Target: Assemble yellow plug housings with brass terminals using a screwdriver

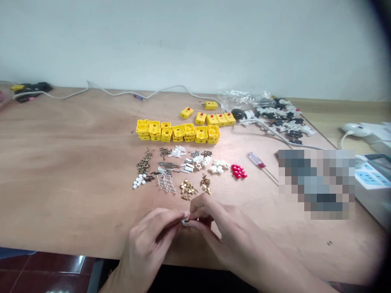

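Note:
Over the front of the wooden table, my left hand (pixel 152 234) and my right hand (pixel 226 228) meet at the fingertips. Both pinch a small pale part (pixel 184 222) with a dark bit on it; the fingers cover most of it, so its kind is unclear. Just beyond lie small brass terminals (pixel 187 188) and more brass pieces (pixel 205 183). Clear plastic pieces (pixel 165 183), white caps (pixel 139 181) and metal strips (pixel 168 165) form piles to the left. Red buttons (pixel 238 171) and white plastic fittings (pixel 219 166) sit to the right.
Stacked yellow housings (pixel 179 132) form a row, with closed yellow boxes with red buttons (pixel 211 119) behind. A screwdriver (pixel 256 160) lies right of the piles. Black and white parts (pixel 284 118), a plastic bag (pixel 244 99) and a white cable (pixel 271 128) occupy the back right.

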### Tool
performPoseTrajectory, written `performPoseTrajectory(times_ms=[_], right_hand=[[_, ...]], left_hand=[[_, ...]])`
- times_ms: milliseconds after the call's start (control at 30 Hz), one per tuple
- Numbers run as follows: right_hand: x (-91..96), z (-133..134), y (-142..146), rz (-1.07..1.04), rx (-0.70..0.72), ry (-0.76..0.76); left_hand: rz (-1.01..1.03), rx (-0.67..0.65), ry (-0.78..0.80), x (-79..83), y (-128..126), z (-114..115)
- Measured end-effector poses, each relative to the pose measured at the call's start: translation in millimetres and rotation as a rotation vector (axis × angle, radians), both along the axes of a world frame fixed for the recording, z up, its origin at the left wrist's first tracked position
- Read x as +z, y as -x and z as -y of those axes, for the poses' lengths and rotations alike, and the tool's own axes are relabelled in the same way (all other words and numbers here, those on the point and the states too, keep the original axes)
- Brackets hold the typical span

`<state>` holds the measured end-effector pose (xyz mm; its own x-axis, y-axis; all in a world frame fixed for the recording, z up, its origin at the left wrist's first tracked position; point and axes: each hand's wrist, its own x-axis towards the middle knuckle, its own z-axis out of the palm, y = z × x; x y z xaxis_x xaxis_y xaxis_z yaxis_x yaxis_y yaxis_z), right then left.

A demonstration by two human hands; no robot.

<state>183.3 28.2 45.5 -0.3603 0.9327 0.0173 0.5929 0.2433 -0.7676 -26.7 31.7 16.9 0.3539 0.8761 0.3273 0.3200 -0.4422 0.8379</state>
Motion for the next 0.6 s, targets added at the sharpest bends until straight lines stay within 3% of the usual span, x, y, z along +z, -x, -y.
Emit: performPoseTrajectory(times_ms=[333,600], right_hand=[[18.2,-1.9,1.8,-0.128,-0.006,0.171],[14.2,-2.4,2.9,-0.203,-0.012,0.230]], left_hand=[[-0.135,-0.091,-0.264,-0.2,1.2,5.6],[-0.100,-0.122,-0.366,0.5,-0.8,4.8]])
